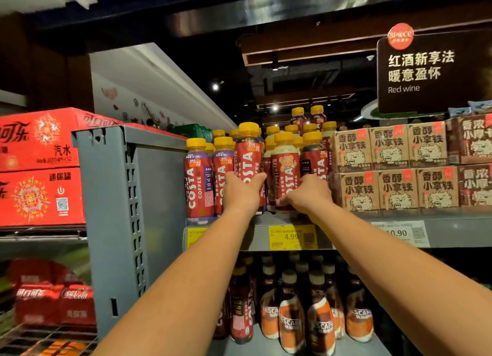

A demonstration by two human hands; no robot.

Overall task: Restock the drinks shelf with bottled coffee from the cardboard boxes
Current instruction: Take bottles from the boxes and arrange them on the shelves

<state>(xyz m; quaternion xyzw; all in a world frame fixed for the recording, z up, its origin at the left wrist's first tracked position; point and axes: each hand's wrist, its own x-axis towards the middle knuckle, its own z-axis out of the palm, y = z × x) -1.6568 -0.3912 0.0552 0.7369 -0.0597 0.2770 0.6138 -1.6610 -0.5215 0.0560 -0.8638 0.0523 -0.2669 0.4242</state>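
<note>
left hand (pixel 243 193) grips a costa bottle (pixel 249 156); right hand (pixel 306 193) grips the bear-label bottle (pixel 286 169).

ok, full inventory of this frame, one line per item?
Costa bottles: well over ten, red and purple labels, yellow caps, on the upper shelf.
held Costa bottle: one, red, front row, in the left grip.
bear-label bottle: one, red and cream, in the right grip.
latte cartons: two stacked rows, brown, right of the Costa bottles.
Nescafe bottles: several, orange and brown, on the lower shelf.
cola cases: two, red, stacked at left.
price tags: two yellow, one white, along the upper shelf's front.
Red wine sign: one, dark, upper right.
left hand: grips the held Costa bottle.
right hand: grips the bear-label bottle.
</note>
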